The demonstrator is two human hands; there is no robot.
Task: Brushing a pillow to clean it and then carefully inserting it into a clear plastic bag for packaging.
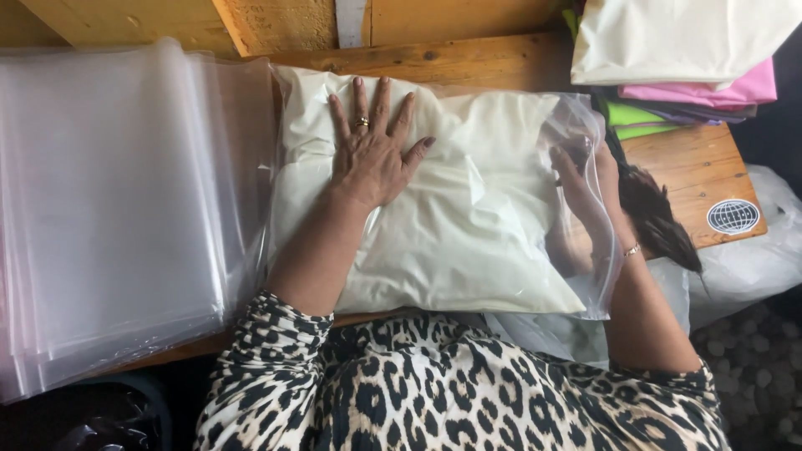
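A wooden surface carries a stack of clear plastic bags on the left and folded coloured fabrics at top right. Between them lies a cream cushion inside a clear plastic bag. The left hand presses flat on it, fingers spread, steadying it. The right hand is inside the bag's open mouth, fingers extended, gripping nothing.

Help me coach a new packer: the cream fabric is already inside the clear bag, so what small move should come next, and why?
Probably draw the right hand out of the clear bag's open end and flatten that loose flap. The left hand already lies flat on the cream fabric, pinning it, while the plastic at the mouth stands puffed and crumpled around the right hand.
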